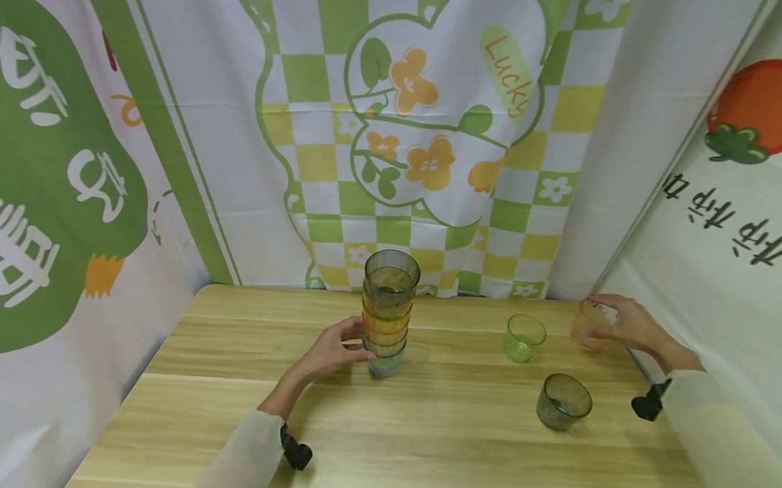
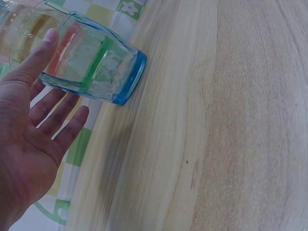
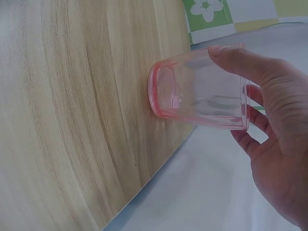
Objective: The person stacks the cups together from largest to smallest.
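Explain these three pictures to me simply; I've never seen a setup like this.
There is no machine arm here, just a person's two bare hands. The wide picture comes from a camera on the head, looking forward and down. The other two come from cameras on the left and right wrists, each watching its own hand.

On the wooden table stand a stack of see-through cups, a green cup and a dark grey cup. The left hand is at the stack, thumb against its side. The right hand holds a pink cup near its rim.
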Motion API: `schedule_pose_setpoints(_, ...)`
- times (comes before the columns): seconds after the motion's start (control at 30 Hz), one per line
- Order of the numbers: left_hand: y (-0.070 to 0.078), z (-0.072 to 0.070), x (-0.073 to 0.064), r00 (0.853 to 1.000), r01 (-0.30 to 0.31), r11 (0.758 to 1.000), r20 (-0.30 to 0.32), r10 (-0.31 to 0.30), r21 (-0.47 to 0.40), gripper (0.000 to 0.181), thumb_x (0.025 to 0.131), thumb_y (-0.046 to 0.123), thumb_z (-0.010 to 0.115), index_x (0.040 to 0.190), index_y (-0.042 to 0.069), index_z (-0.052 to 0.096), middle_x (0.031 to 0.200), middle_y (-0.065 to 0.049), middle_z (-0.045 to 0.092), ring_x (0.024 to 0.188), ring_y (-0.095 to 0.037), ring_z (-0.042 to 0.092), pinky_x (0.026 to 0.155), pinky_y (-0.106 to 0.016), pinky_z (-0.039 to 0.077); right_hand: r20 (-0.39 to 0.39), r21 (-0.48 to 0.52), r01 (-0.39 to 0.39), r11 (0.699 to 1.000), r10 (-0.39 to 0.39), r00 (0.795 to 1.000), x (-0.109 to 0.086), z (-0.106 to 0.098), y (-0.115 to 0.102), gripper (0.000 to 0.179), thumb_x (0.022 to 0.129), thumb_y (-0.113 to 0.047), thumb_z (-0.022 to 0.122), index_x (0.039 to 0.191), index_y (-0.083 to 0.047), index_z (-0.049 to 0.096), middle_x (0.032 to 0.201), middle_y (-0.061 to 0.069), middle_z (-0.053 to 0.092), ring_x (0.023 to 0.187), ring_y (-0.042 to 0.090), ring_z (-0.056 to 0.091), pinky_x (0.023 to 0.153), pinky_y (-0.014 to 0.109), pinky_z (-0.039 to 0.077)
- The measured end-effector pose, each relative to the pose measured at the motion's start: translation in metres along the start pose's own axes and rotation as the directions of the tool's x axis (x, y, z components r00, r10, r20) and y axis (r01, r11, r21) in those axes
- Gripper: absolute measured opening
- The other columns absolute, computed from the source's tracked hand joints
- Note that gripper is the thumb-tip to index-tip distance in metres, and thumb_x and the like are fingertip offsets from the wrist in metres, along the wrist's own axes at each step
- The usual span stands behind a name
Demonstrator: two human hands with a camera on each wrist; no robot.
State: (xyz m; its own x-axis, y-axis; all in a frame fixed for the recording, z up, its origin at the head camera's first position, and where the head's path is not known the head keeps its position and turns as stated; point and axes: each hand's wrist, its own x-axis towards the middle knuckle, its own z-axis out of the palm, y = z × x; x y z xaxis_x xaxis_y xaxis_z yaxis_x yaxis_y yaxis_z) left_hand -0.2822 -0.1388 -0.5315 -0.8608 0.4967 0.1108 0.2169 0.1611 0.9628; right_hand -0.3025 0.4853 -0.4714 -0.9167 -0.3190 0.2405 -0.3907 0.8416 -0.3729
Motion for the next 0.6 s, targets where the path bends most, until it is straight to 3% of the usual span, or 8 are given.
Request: schedule_pose_setpoints(0.6,0.000,0.000,0.001,1.000,0.000,1.000,0.000,0.000,0.006,0.065,0.089,0.018,0.089,0.146,0.012,0.059,0.146,-0.013,0.063,0.136,-0.036,0.059,0.114,-0.058,0.050,-0.029,-0.059,0.026,0.998,-0.027,0.999,-0.001,-0.006,-0.011,0.069,0.077,-0.020,0.095,0.129,0.014,0.066,0.122,0.039,0.066,0.109,0.060,0.062,0.086,0.073,0.054)
